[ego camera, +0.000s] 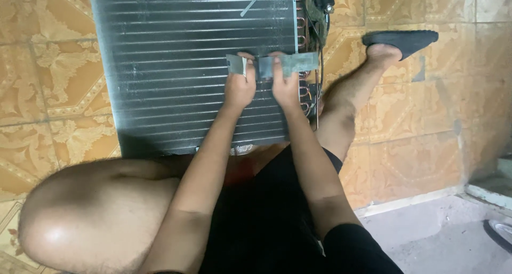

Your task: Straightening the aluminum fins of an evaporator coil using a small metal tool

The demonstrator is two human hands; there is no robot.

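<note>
While the left hand (239,87) and right hand (285,87) each pinch the grey strip (272,65) lying across the finned coil (192,66) on the tiled floor (416,135), it seems best to keep both grips even and pull gently.

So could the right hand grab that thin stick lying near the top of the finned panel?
Probably yes, but not right now. The stick lies bare on the panel with nothing over it, but the right hand is gripping the grey strip together with the left hand.
</note>
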